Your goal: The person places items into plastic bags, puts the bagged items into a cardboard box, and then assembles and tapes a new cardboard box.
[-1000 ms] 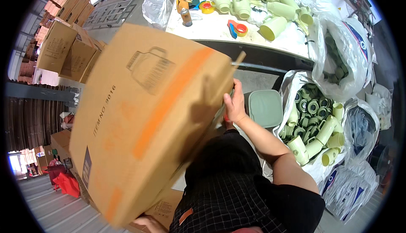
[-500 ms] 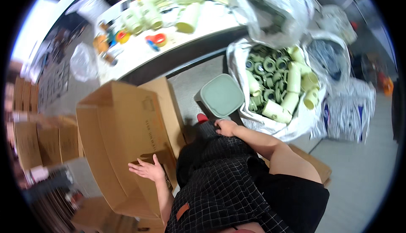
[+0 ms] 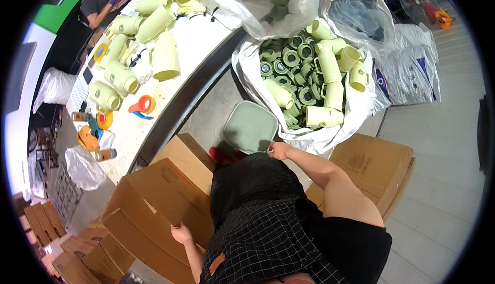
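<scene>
My left hand [image 3: 181,233] is closed on the edge of a flap of an open cardboard box [image 3: 170,191], which stands at my left side. Against the front of my black checked apron [image 3: 258,217], my right hand [image 3: 279,150] is closed next to the near right corner of a grey-green square stool [image 3: 250,126]. What its fingers pinch, the stool's rim or the apron, I cannot make out. Beyond the stool stands a white sack [image 3: 247,67] filled with dark green ring-shaped lids [image 3: 290,57] and pale green jugs [image 3: 325,116].
A white worktable [image 3: 191,46] at the far left carries several pale green jugs [image 3: 165,57] and rolls of tape [image 3: 145,104]. Flattened cardboard boxes [image 3: 368,165] lie at my right. Plastic-lined sacks [image 3: 356,13] stand behind. Another person [image 3: 98,3] works across the table.
My left hand was spread open over the box and now grips its flap. The view has turned left, and my right hand has shifted from the apron to the stool's corner.
</scene>
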A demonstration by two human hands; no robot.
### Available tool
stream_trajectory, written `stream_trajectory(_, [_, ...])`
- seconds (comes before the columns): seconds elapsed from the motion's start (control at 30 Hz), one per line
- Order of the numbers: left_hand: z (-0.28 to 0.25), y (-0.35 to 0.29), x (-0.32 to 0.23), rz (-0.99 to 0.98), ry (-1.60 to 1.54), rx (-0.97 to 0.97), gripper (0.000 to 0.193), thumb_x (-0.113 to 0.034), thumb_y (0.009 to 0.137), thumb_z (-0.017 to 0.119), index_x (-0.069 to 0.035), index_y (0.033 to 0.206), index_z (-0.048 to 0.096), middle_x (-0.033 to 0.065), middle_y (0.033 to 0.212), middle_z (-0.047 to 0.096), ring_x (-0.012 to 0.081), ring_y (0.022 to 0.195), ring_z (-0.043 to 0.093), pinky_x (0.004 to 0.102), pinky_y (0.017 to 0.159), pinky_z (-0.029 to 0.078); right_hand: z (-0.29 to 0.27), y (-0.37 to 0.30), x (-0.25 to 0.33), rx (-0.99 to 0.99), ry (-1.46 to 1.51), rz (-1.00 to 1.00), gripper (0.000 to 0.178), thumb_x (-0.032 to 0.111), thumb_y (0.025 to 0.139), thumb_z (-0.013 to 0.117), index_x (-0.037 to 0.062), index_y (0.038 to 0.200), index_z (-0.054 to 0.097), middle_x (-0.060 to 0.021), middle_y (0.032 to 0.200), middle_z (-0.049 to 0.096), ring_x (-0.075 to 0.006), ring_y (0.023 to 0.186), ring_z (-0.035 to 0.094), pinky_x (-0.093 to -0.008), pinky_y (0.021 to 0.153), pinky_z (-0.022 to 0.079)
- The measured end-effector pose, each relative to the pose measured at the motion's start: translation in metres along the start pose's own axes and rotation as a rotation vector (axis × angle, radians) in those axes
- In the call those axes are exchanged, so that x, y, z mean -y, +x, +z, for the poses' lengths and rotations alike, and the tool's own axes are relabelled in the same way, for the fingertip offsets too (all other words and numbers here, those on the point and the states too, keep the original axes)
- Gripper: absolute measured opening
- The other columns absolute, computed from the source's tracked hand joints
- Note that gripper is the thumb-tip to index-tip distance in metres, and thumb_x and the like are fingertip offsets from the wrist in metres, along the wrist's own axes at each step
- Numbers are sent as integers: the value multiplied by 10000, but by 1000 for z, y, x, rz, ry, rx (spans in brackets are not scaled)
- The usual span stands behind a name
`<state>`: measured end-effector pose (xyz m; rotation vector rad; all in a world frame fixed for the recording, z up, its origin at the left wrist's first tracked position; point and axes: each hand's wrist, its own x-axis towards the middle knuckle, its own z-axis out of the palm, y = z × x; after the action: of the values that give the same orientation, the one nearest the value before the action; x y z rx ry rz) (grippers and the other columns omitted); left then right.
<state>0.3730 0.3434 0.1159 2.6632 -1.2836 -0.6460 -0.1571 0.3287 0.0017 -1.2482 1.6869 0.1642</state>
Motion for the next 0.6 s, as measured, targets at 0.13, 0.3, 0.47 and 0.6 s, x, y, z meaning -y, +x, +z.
stream_trajectory(0.13, [14,20,34,152,-95,13,277,-87,844,727,-1,1100,662,182,954,731,353,905,705,414,792,524,-9,41,4,-242,350,86,396,341,819,690,19,1049,708,-177,996,733,-301,921,704,-393,831,544])
stream_trajectory(0.3, [18,49,-18,90,72,146,370,-210,850,725,-31,1157,622,218,882,710,412,858,693,479,765,534,34,20,-30,-291,274,42,359,357,876,620,31,1004,695,-151,805,694,-243,730,660,-411,644,514])
stream_trajectory(0.47, [34,49,-12,60,-239,92,471,-153,852,673,-43,1293,548,229,1028,701,423,955,673,477,826,524,-16,28,34,-252,684,95,273,294,937,662,22,936,675,-21,739,626,-111,608,543,-272,545,425])
stream_trajectory(0.6, [38,44,-49,35,-154,69,516,-80,832,650,-52,1334,535,243,1143,658,434,1060,626,484,884,501,-201,15,262,-369,941,-447,260,241,1010,579,4,1111,616,-14,881,613,-103,820,574,-254,734,462])
